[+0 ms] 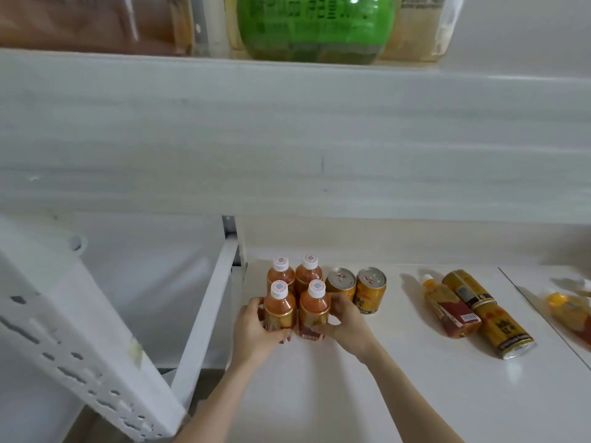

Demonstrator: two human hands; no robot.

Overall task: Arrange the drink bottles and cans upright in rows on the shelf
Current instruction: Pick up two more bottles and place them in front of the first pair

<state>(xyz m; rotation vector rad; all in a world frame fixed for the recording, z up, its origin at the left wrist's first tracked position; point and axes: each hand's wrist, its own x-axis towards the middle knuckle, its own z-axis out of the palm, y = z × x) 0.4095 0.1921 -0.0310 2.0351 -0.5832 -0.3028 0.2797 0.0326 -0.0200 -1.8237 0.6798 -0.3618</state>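
Observation:
Several small orange-tea bottles with white caps stand upright in a square at the left end of the white shelf (pixel 351 394). My left hand (pixel 256 327) grips the front left bottle (pixel 279 310). My right hand (pixel 347 324) grips the front right bottle (pixel 315 310). Behind them stand two more bottles (pixel 281 273) (pixel 308 271). Two gold cans (pixel 340 282) (pixel 371 289) stand upright just to the right. Farther right, a bottle (pixel 449 311) and two gold cans (pixel 465 287) (pixel 502 327) lie on their sides.
Another fallen bottle (pixel 569 310) lies at the right edge, beyond a seam in the shelf. A white perforated upright post (pixel 80 346) and a slanted bar (pixel 204 321) bound the left side. The upper shelf (pixel 287 139) carries a large green bottle (pixel 316 27).

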